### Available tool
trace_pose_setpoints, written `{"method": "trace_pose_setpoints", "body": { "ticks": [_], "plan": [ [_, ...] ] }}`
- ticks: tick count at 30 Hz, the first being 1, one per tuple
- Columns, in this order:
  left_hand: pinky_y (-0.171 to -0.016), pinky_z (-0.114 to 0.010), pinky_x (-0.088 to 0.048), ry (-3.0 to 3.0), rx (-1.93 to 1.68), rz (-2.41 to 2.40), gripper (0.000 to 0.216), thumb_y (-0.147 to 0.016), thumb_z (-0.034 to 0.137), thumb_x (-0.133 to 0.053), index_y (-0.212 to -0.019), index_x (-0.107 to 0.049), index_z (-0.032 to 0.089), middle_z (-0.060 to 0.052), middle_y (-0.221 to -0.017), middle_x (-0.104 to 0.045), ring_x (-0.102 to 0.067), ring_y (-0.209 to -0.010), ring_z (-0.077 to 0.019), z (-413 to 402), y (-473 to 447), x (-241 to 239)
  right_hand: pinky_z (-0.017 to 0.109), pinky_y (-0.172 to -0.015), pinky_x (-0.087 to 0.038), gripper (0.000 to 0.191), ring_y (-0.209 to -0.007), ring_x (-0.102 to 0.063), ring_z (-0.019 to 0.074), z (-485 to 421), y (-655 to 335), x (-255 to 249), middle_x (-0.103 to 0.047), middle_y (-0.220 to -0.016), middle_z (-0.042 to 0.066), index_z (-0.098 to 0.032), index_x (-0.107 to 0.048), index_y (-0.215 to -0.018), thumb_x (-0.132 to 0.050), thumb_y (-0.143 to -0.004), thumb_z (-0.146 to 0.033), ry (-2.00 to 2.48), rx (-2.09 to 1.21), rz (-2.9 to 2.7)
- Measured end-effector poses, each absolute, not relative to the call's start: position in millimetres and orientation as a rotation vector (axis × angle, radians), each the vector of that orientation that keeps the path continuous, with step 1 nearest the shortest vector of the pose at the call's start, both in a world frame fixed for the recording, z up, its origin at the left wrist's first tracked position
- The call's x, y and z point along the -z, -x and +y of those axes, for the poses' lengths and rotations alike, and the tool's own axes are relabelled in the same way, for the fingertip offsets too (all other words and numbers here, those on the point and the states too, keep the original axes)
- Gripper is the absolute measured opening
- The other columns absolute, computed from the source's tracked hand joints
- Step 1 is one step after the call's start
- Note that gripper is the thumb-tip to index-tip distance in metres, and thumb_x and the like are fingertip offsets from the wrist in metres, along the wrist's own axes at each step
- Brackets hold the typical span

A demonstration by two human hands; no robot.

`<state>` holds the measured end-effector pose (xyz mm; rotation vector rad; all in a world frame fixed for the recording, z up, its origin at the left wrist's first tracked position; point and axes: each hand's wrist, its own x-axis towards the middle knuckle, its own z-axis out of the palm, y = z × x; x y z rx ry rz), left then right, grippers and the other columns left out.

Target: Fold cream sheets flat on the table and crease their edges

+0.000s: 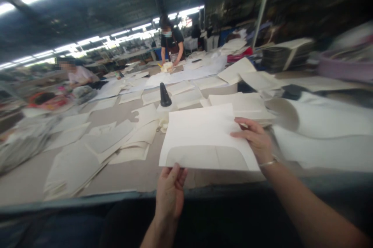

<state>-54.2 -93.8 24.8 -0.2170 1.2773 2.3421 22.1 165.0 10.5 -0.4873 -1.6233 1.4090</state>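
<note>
A large cream sheet [204, 135], paper or cut fabric, is held up just above the long work table [35, 182] in front of me. My left hand [170, 191] pinches its near bottom edge, fingers closed on it. My right hand [255, 139] grips the sheet's right side, fingers spread over its top face and the thumb hidden beneath; a thin bracelet sits on that wrist. A darker rounded shape shows through the lower part of the sheet.
Many similar cream pieces [96, 143] lie scattered and stacked over the table. A black cone-shaped object [164, 96] stands mid-table. One person [172, 44] stands at the far end, another [77, 73] sits at the left. Stacks [279, 58] and a pink tub [346, 65] fill the right.
</note>
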Motion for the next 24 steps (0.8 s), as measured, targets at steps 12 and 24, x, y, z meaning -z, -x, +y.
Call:
{"method": "trace_pose_setpoints", "body": {
  "ticks": [12,24],
  "plan": [
    [-0.064,-0.026,-0.056,0.162,-2.37,1.415,0.032,-0.06,0.018,-0.078,-0.088,-0.064,0.017,0.0,-0.079,-0.066,-0.063,-0.07,-0.0126,-99,59,-24,0.049,-0.093,-0.046,0.008,-0.107,-0.053,0.027,163,-24,4,-0.058,-0.114,0.003,-0.027,-0.073,-0.076,-0.065,-0.079,-0.028,0.127,-0.993,-1.894],
    [-0.063,-0.023,-0.058,0.181,-2.324,1.466,0.03,-0.064,0.008,-0.07,-0.091,-0.065,0.019,0.002,-0.086,-0.066,-0.062,-0.071,-0.011,-100,74,-16,0.037,-0.088,-0.049,0.013,-0.107,-0.053,0.0207,163,-22,-4,-0.058,-0.111,0.003,-0.028,-0.071,-0.079,-0.06,-0.084,-0.024,0.025,-0.878,-1.93]
  ]
}}
